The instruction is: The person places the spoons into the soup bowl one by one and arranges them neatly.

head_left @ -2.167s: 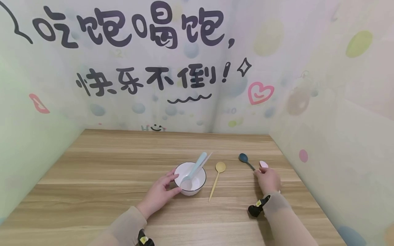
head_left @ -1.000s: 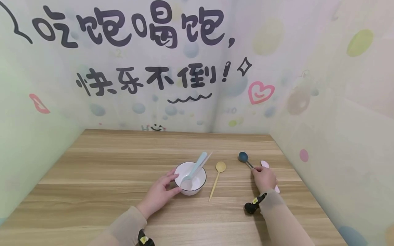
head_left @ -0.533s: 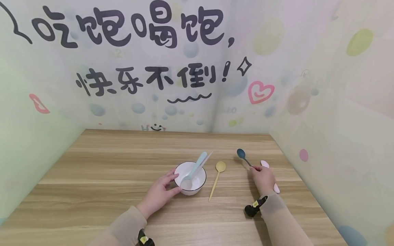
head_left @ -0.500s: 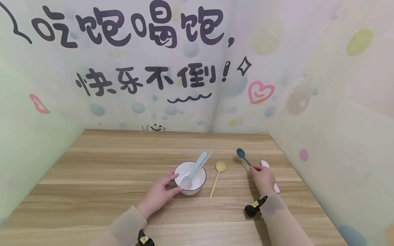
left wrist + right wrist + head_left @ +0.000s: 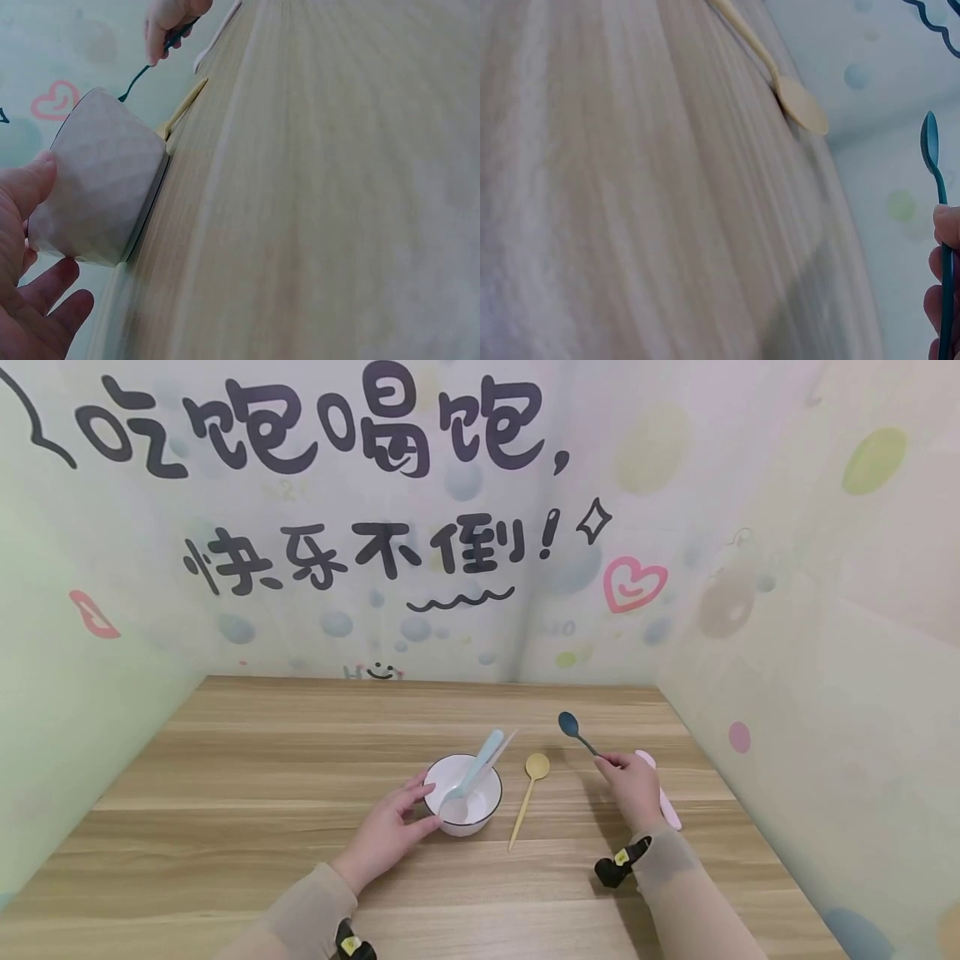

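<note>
My right hand (image 5: 633,785) pinches the handle of a dark blue spoon (image 5: 576,731) and holds it lifted above the table, bowl end pointing up and to the left. The same dark blue spoon (image 5: 934,161) shows in the right wrist view with my fingers (image 5: 943,247) round its handle. My left hand (image 5: 390,831) rests against the left side of a white bowl (image 5: 463,797), thumb on its wall. In the left wrist view my thumb (image 5: 26,187) touches the bowl (image 5: 101,184). A light blue spoon (image 5: 474,768) leans inside the bowl.
A yellow spoon (image 5: 528,797) lies on the wooden table (image 5: 262,760) between the bowl and my right hand. A pink spoon (image 5: 663,793) lies partly under my right hand. Decorated walls close in the table on the left, back and right.
My right hand has lifted the dark blue spoon off the table and carried it up and to the left. The left hand and bowl have stayed still.
</note>
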`<state>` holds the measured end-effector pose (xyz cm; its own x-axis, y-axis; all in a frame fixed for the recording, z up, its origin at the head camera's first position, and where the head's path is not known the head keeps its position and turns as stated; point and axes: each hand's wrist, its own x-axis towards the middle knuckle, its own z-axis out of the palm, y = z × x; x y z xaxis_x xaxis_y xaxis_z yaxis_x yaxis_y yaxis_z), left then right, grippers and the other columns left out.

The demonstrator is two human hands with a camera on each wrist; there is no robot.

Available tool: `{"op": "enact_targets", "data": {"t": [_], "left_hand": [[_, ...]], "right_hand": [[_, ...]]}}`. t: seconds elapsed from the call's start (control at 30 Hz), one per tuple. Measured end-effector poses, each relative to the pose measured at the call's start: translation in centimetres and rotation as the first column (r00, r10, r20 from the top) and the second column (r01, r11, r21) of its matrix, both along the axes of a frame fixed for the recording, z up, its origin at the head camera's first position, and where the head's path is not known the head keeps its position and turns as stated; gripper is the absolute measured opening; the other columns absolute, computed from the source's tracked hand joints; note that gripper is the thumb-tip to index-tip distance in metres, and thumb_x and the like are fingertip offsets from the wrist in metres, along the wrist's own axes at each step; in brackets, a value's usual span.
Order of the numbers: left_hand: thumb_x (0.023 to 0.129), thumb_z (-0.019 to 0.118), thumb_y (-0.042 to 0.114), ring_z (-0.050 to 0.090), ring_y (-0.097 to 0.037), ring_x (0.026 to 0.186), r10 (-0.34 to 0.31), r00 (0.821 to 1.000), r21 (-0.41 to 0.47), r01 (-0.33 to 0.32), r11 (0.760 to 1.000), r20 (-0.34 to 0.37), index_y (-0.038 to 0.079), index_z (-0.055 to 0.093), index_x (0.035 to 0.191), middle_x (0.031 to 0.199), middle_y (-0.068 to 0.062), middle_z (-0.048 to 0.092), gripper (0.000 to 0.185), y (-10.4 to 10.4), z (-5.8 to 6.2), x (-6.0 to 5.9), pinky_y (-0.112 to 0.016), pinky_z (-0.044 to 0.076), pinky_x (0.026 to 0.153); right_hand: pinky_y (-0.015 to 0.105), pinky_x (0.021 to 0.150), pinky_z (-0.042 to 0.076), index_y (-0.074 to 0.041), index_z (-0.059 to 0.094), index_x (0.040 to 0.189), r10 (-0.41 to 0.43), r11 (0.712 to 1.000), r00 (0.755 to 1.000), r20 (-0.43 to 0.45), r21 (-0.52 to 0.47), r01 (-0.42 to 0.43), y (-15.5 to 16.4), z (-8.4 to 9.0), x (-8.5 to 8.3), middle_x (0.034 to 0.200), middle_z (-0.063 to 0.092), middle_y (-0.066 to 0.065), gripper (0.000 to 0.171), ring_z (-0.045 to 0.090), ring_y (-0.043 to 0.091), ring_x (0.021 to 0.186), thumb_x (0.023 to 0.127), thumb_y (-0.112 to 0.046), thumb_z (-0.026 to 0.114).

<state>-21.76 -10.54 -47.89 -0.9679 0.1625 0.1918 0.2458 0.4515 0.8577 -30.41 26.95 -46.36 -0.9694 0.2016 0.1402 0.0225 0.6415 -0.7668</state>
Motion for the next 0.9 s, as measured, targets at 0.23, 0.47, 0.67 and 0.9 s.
{"op": "enact_targets", "data": {"t": [0.23, 0.47, 0.67, 0.9], "left_hand": [[0.085, 0.075, 0.023, 0.040, -0.030, 0.135, -0.003, 1.000, 0.003, 0.003, 1.000, 0.003, 0.004, 0.060, 0.129, 0.149, -0.009, 0.041, 0.051, -0.1, -0.1, 0.0, -0.048, 0.042, 0.103], [0.085, 0.075, 0.024, 0.041, -0.030, 0.134, -0.002, 1.000, -0.001, 0.002, 1.000, 0.003, 0.004, 0.060, 0.129, 0.150, -0.009, 0.041, 0.051, -0.1, -0.1, 0.0, -0.047, 0.043, 0.103], [0.084, 0.076, 0.023, 0.041, -0.030, 0.134, -0.005, 1.000, 0.005, 0.005, 1.000, 0.001, 0.003, 0.060, 0.129, 0.150, -0.009, 0.041, 0.051, 0.0, -0.1, 0.0, -0.048, 0.043, 0.103], [0.084, 0.076, 0.023, 0.042, -0.030, 0.133, -0.004, 1.000, 0.009, 0.004, 1.000, -0.001, 0.003, 0.060, 0.129, 0.149, -0.009, 0.041, 0.052, 0.0, -0.1, 0.0, -0.048, 0.043, 0.102]], "right_hand": [[0.031, 0.066, 0.042, -0.005, 0.074, 0.105, 0.065, 0.998, 0.998, 0.004, -0.016, -0.065, -0.8, 1.2, 0.1, 0.090, 0.064, 0.007, 0.027, 0.049, 0.021, 0.081, 0.092, -0.027, 0.066], [0.031, 0.068, 0.044, -0.009, 0.074, 0.105, 0.144, 0.989, 0.990, 0.008, -0.011, -0.144, -1.8, 2.5, 0.6, 0.098, 0.064, 0.007, 0.029, 0.050, 0.021, 0.083, 0.090, -0.032, 0.068], [0.033, 0.073, 0.045, -0.015, 0.074, 0.106, 0.213, 0.977, 0.976, 0.038, 0.009, -0.214, -2.3, 3.3, 0.9, 0.107, 0.062, 0.005, 0.033, 0.054, 0.022, 0.091, 0.089, -0.042, 0.067], [0.032, 0.071, 0.045, -0.018, 0.075, 0.100, 0.288, 0.955, 0.957, 0.042, 0.056, -0.290, -3.1, 3.8, 1.1, 0.102, 0.062, 0.001, 0.026, 0.054, 0.021, 0.087, 0.088, -0.041, 0.069]]}}
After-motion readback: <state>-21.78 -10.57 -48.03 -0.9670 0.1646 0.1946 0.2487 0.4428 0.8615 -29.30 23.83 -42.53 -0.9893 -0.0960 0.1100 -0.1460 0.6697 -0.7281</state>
